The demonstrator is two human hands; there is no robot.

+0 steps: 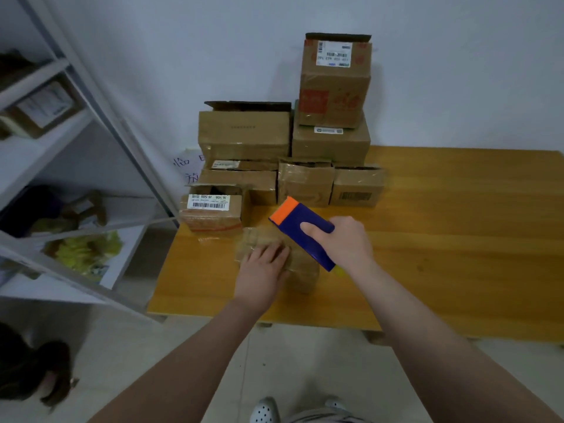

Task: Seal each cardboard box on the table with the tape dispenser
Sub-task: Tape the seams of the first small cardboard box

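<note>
A small cardboard box [302, 271] lies near the front left of the wooden table [457, 239]. My left hand [261, 271] rests flat on its top, fingers straight. My right hand [341, 242] grips a blue tape dispenser [300, 232] with an orange front end, held tilted over the box's top. Behind them stands a pile of cardboard boxes [244, 132] against the wall, some with flaps up, and a labelled small box [210, 213] at the table's left edge.
A grey metal shelf unit [91, 148] stands left of the table, holding boxes and bags. A tall box [334, 80] tops the stack. The table's right half is bare wood. Tiled floor and my shoes [265, 410] lie below.
</note>
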